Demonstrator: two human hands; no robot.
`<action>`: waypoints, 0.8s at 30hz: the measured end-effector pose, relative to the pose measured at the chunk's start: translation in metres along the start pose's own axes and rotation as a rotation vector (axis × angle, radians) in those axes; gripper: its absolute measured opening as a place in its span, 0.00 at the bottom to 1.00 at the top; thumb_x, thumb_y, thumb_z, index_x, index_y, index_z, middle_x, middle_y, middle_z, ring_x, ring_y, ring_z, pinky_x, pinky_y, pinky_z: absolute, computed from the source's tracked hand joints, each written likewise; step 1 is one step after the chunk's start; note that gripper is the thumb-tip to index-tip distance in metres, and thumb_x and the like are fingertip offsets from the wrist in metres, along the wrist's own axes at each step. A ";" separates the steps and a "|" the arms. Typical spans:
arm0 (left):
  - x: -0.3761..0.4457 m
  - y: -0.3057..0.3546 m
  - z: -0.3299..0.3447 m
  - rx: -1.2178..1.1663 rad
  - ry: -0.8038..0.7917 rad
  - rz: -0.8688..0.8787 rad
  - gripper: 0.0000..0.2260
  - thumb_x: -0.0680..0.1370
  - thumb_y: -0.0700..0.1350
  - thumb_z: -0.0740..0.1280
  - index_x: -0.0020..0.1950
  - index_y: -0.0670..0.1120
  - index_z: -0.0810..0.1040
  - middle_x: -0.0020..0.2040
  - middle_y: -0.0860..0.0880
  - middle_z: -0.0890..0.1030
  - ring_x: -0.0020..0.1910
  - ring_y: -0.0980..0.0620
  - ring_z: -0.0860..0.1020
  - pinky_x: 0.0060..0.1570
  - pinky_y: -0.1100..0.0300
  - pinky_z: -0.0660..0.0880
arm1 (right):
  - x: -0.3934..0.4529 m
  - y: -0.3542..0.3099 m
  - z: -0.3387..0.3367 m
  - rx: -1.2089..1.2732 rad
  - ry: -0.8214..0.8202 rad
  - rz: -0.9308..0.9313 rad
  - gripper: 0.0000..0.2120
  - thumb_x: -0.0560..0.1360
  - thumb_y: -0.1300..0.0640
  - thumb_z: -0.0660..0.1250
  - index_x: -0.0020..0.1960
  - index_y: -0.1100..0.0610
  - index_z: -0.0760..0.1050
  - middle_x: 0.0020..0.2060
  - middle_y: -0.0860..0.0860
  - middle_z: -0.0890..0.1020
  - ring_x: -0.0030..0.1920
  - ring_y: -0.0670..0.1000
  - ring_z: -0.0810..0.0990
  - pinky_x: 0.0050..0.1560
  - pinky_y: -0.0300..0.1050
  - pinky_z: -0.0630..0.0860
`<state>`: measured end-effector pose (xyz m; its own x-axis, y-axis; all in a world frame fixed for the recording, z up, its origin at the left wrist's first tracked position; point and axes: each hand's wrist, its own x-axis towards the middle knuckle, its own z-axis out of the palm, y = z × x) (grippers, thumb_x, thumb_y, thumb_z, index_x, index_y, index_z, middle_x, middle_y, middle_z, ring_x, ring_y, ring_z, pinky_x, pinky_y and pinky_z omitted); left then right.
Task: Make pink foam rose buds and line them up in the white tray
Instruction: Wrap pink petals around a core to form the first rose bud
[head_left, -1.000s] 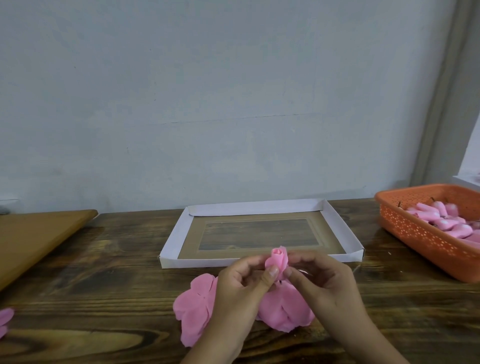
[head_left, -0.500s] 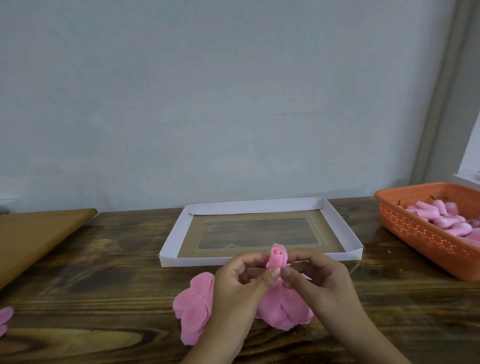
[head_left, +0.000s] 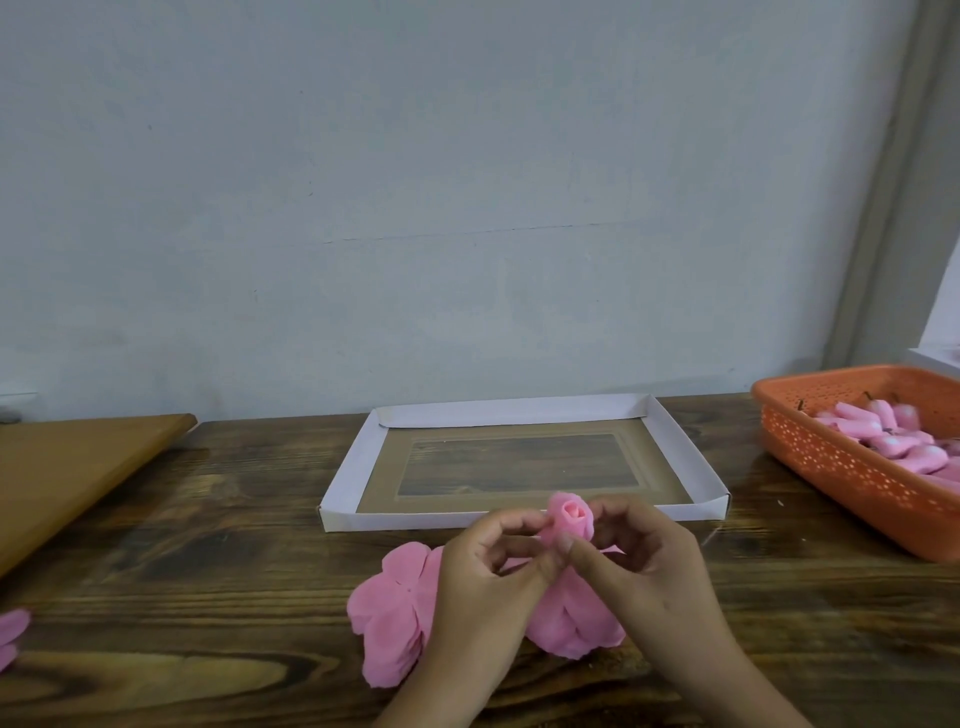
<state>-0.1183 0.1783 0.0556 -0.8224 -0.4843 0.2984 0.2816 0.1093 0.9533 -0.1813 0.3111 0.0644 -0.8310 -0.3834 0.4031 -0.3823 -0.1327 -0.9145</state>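
A small pink foam rose bud is held upright just in front of the white tray. My left hand and my right hand both pinch its base with thumbs and fingertips, the bud's rolled top showing above them. Under my hands a pile of flat pink foam petals lies on the wooden table. The tray holds no buds; its floor is brown card with a clear window.
An orange perforated basket with several pink foam pieces stands at the right edge. A light wooden board lies at the left. A stray pink petal sits at the far left edge. A grey wall rises behind the table.
The bud has tilted slightly toward me, so its rolled centre now shows. My fingers have shifted a little around its base. The hands stay in the same place.
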 end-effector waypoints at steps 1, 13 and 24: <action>0.000 0.000 0.000 0.009 -0.017 0.000 0.13 0.69 0.47 0.78 0.51 0.46 0.86 0.45 0.47 0.88 0.47 0.49 0.86 0.44 0.63 0.80 | 0.000 -0.002 0.000 0.002 0.010 -0.004 0.07 0.68 0.52 0.78 0.45 0.46 0.83 0.40 0.53 0.87 0.42 0.52 0.86 0.43 0.48 0.84; -0.003 0.003 0.003 0.016 -0.003 -0.002 0.08 0.70 0.40 0.79 0.47 0.49 0.87 0.43 0.50 0.88 0.44 0.54 0.86 0.40 0.68 0.78 | 0.001 -0.001 -0.001 -0.104 0.054 -0.016 0.11 0.68 0.58 0.80 0.43 0.43 0.84 0.36 0.51 0.86 0.38 0.50 0.85 0.41 0.44 0.83; -0.004 0.004 0.002 0.118 -0.006 -0.018 0.08 0.74 0.34 0.76 0.47 0.47 0.86 0.44 0.53 0.88 0.46 0.56 0.86 0.43 0.69 0.78 | 0.001 -0.003 0.000 -0.079 0.056 -0.012 0.07 0.67 0.46 0.75 0.45 0.40 0.86 0.37 0.50 0.87 0.41 0.51 0.86 0.46 0.57 0.84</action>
<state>-0.1153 0.1823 0.0586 -0.8297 -0.4823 0.2812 0.2069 0.2021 0.9573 -0.1811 0.3112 0.0681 -0.8466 -0.3305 0.4172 -0.4211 -0.0636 -0.9048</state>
